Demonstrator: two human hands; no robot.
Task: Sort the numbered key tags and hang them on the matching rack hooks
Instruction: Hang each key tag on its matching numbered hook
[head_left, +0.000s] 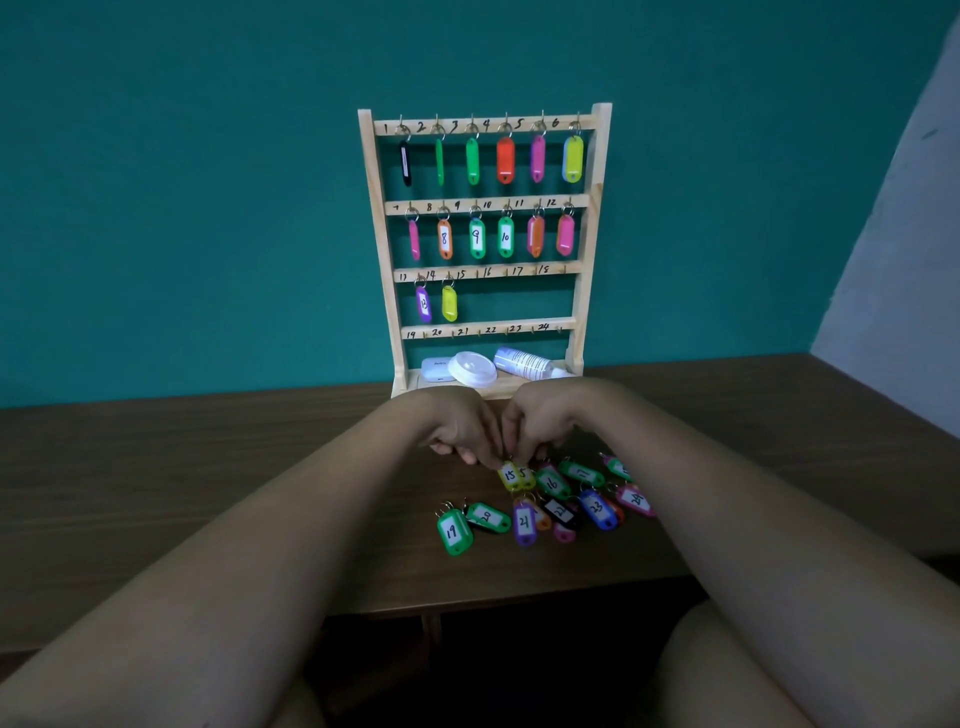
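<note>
A wooden key rack (586, 291) stands against the teal wall, its hooks numbered 1 to 24. Tags hang on every hook of the top two rows, and a purple tag (423, 304) and a yellow tag (449, 303) hang in the third row. Several loose tags lie on the table, among them green 19 (454, 531), purple 21 (524, 524) and blue 23 (597, 508). My left hand (460, 428) and my right hand (537, 421) meet fingertip to fingertip over the yellow tags marked 15 (511, 475), pinching at their rings.
The rack's bottom shelf holds a white case (434, 368), a white lid (471, 368) and a lying bottle (524, 362). The brown table (208, 493) has its front edge near my knees. A pale wall (904, 270) rises at the right.
</note>
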